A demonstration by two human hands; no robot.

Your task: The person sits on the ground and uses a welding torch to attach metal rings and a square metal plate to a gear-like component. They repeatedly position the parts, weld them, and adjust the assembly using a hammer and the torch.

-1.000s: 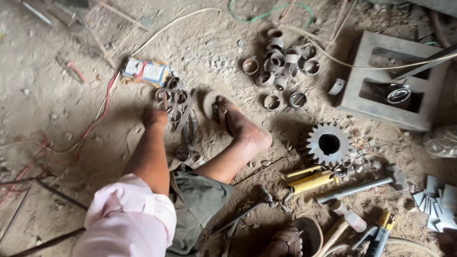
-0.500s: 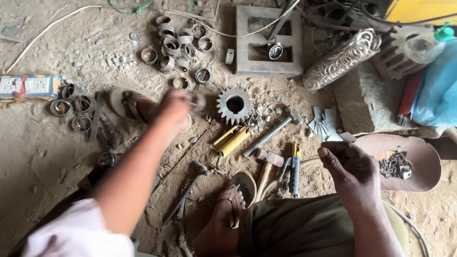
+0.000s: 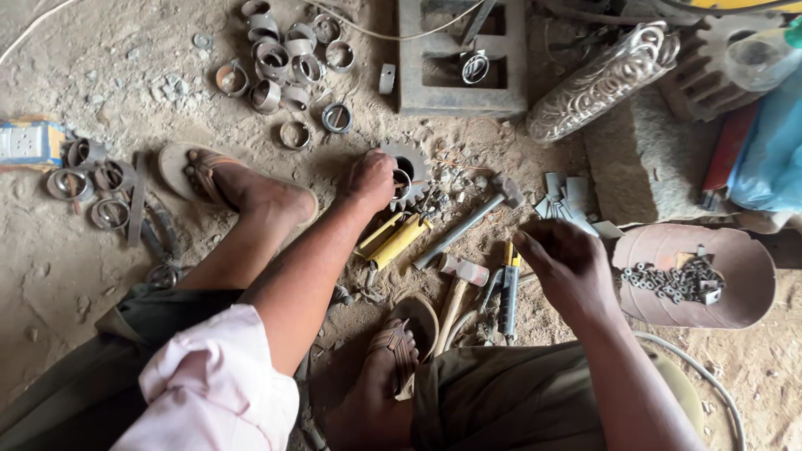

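On the sandy floor at far left, loose metal rings (image 3: 90, 179) are lying beside a sandalled foot (image 3: 242, 190). Further right, the left hand (image 3: 372, 179) is closing its fingers on the toothed gear (image 3: 409, 171), which is resting on the ground below a cluster of steel sleeves (image 3: 280, 63). Yellow-handled tools (image 3: 394, 240) and a hammer (image 3: 468, 221) are lying just beside it. The right hand (image 3: 568, 267) is hovering half-curled; whether it is pinching anything cannot be told. A rusty dish (image 3: 735, 292) is holding small bolts.
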